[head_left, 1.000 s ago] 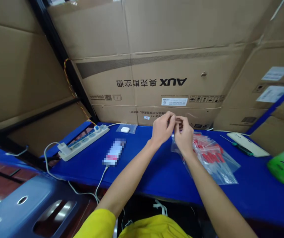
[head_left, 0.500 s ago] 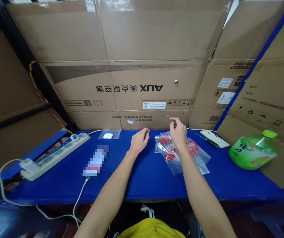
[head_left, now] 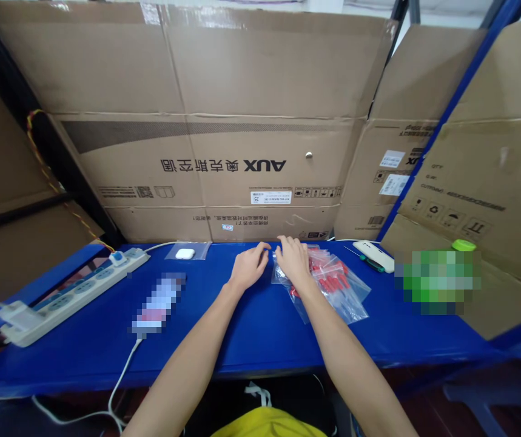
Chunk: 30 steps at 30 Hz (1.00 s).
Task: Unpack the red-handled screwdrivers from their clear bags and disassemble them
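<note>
Right hand [head_left: 293, 260] on clear red-filled bags [head_left: 333, 284]

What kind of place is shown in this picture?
Probably a packing bench in a warehouse or stockroom: big brown cardboard cartons wall in a blue-covered worktable, where small clear plastic zip bags of red parts lie under the right hand.

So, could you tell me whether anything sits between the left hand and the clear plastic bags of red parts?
Nothing visible does. The left hand rests on the blue table right beside the clear plastic bags of red parts, with only bare tabletop between them; the right hand already lies on the pile.
</note>
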Tool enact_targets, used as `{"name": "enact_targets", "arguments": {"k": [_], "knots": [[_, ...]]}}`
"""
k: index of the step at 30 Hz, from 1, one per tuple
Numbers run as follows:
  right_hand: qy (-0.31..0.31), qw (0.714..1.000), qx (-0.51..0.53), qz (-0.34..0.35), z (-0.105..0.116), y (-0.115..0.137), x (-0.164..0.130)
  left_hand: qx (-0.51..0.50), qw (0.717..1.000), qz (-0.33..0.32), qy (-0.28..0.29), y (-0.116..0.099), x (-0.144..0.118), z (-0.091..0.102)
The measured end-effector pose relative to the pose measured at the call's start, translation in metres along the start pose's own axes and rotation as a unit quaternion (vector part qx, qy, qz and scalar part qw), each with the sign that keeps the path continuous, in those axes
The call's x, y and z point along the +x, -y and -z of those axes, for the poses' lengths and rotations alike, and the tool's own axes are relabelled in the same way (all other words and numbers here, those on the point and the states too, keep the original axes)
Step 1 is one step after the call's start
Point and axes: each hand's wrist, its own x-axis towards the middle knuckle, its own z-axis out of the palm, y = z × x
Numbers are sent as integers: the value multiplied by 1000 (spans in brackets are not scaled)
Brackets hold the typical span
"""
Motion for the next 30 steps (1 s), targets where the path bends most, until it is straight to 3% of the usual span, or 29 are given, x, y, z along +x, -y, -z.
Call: {"name": "enact_targets", "arguments": {"k": [9,16,30], "knots": [[77,994,-56,-48,-13,-17,-5,-43,999,29,14,-3,-2,-8],[84,993,-59,-53,-18,-19,-4,-61,997,52,20,1,-1,-12],[98,994,57,-3,-31,-11,-6,29,994,96,41,18,-1,-25]]}}
